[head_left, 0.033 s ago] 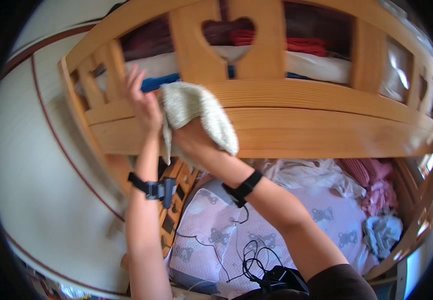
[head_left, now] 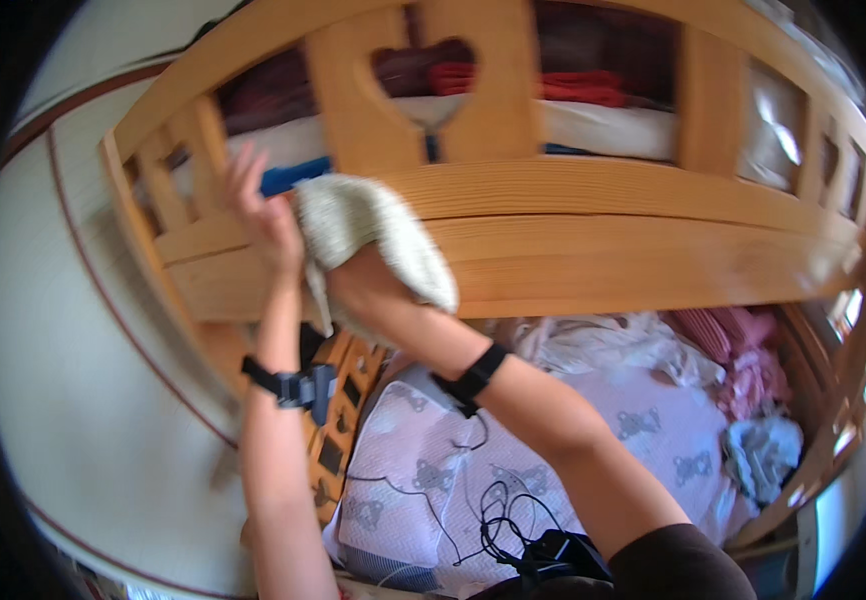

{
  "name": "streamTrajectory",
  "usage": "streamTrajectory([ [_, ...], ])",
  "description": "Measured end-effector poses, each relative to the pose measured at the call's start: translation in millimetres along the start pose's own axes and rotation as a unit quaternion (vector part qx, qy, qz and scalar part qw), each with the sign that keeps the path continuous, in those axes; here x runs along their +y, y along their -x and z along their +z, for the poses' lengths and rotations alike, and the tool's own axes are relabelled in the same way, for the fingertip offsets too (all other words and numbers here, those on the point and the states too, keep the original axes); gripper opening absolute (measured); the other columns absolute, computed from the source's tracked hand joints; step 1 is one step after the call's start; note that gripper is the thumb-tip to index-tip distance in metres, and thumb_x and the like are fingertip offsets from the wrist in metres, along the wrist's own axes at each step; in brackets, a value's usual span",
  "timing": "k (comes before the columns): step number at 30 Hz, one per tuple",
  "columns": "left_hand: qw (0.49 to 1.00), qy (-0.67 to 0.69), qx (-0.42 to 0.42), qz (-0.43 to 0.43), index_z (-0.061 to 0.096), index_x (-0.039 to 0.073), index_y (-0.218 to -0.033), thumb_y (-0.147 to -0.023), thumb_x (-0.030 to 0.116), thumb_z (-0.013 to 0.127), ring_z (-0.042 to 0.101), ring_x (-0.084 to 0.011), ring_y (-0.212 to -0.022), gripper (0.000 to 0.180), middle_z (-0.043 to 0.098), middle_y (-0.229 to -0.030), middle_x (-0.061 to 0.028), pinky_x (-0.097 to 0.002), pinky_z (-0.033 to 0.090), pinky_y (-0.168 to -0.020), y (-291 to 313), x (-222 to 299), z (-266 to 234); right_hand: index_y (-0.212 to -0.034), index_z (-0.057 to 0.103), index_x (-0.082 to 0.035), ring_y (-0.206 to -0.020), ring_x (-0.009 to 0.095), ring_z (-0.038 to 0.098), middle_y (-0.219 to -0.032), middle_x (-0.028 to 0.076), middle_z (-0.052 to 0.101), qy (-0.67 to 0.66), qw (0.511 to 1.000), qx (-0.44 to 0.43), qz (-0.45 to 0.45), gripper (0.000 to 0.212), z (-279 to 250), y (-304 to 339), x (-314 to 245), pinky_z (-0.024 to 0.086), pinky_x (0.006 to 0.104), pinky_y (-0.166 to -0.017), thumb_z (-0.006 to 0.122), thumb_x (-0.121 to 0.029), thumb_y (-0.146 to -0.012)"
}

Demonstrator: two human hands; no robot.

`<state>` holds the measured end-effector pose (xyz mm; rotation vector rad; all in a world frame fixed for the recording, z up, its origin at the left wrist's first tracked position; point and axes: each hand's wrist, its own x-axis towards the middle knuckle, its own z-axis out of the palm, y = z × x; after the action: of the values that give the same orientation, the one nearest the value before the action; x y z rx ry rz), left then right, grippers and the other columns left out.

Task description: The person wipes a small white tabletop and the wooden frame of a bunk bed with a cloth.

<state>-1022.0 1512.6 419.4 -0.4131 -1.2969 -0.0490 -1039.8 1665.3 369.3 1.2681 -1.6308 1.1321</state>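
A pale, whitish-green cloth lies draped over my right hand, against the wooden side rail of a bunk bed's upper level. The cloth hides the fingers of that hand; only its back and wrist show. My left hand is raised beside the cloth's left edge, in front of the rail. Its fingers are stretched upward and apart, slightly blurred, and nothing shows in them. Whether it touches the rail, I cannot tell. Black straps with small devices circle both wrists.
Below is a lower bunk with a pink bear-patterned pad, on which black cables lie. Rumpled white bedding, pink cloth and a grey-blue bundle sit at its right. A wooden slatted piece and pale wall panels stand left.
The bed, my hands and the cloth have all shifted a little left in the picture together. The hands keep nearly the same place against the rail.
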Motion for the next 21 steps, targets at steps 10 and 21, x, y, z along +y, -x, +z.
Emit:
streamTrajectory([
  [10,0.997,-0.066,-0.033,-0.018,0.039,-0.004,-0.127,-0.098,0.037,0.023,0.029,-0.0331,-0.131,0.053,0.036,-0.139,-0.0179,-0.0447,0.020,-0.108,-5,30,15,-0.137,0.037,-0.012,-0.129,0.035,0.031,-0.138,0.014,0.037,0.166,0.977,0.053,0.123,0.068,-178,47,92,0.022,0.0453,-0.108,0.060,-0.039,-0.079],
  [21,0.994,-0.097,-0.030,-0.040,0.038,-0.002,-0.131,-0.098,0.038,0.020,0.029,-0.0319,-0.132,0.054,0.035,-0.140,-0.0173,-0.0450,0.020,-0.109,-1,22,-2,-0.126,0.048,-0.005,-0.114,0.028,0.049,-0.124,0.016,0.049,0.060,0.947,0.252,0.191,0.046,-449,125,255,0.039,0.0389,-0.096,0.059,-0.019,-0.084],
])
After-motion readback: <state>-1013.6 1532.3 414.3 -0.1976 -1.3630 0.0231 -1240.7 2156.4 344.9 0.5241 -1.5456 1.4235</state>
